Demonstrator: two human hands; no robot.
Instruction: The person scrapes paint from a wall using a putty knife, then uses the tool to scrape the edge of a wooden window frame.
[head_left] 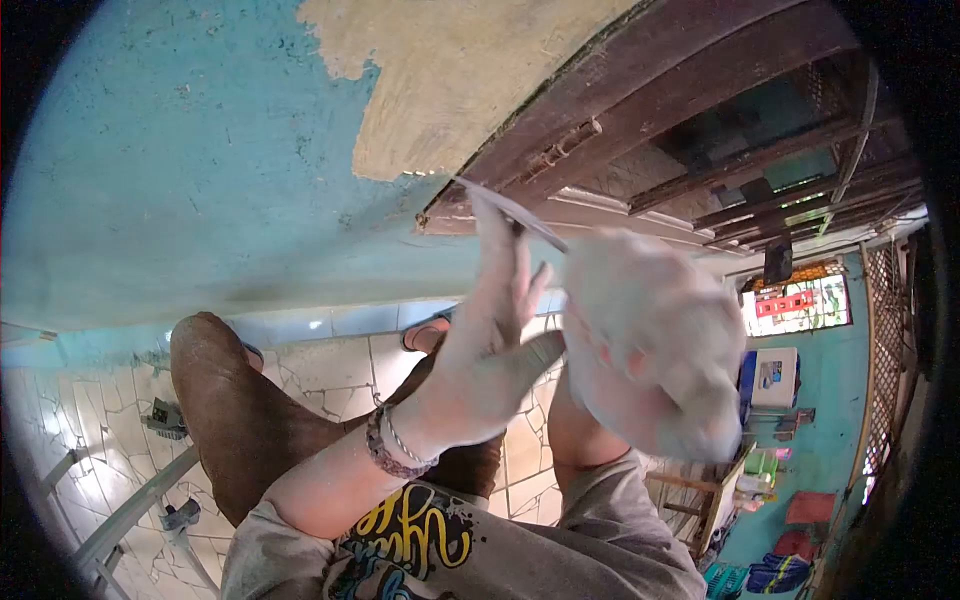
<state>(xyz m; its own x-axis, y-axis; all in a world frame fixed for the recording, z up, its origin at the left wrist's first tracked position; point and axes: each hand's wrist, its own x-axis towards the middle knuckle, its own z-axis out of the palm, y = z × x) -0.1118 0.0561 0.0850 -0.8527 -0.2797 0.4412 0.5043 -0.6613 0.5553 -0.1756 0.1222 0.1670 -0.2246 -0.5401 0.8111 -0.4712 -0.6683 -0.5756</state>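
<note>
A thin flat-bladed scraper (515,213) runs from the blurred right side toward the wall, its handle hidden. My right hand (650,340), smeared by motion and pale with dust or a covering, is closed around its handle end. My left hand (490,340), whitened with dust and wearing bracelets, is raised with its fingers stretched out and their tips at the blade. The blade's tip is near the lower edge of a bare beige patch (450,80) in the blue painted wall (220,150).
A brown wooden window frame (640,110) borders the beige patch. Pale tiles (335,375) cover the floor under my legs. Metal legs or rails (135,510) stand at lower left. A wooden bench or shelf (715,510) and a white container (775,377) are at right.
</note>
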